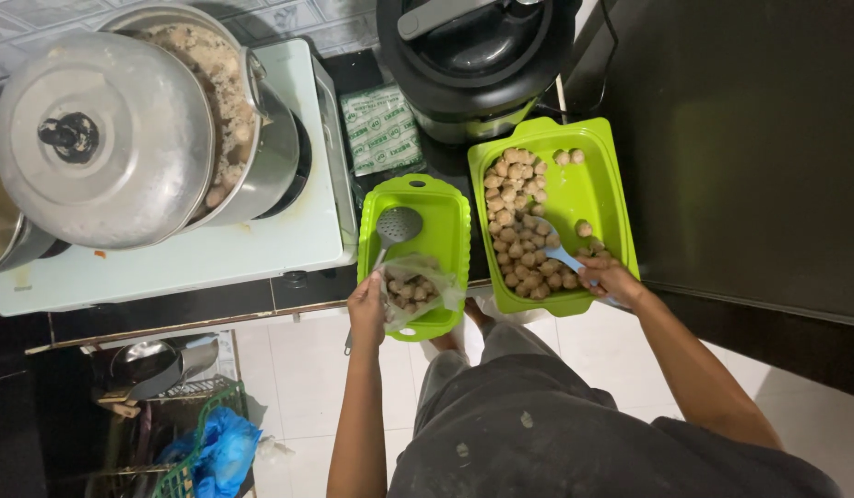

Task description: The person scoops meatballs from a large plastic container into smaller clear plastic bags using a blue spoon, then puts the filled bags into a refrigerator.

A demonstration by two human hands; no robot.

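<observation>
A clear plastic bag (414, 288), partly filled with pale brown balls, is gripped at its mouth by the left hand (366, 309) over the smaller green tray (445, 207), where a slotted ladle (397, 227) lies. A blue spoon (563, 260) is clasped in the right hand (607, 278) among dozens of round, tan meatballs (519, 235) heaped in the larger green tray (598, 184). Two trays are counted. Farther off, one lidded steel pot (104, 124) is seen on a white stove (302, 231), and one black cooker (478, 55).

Black cooker (478, 55) close behind both trays (593, 198).
</observation>
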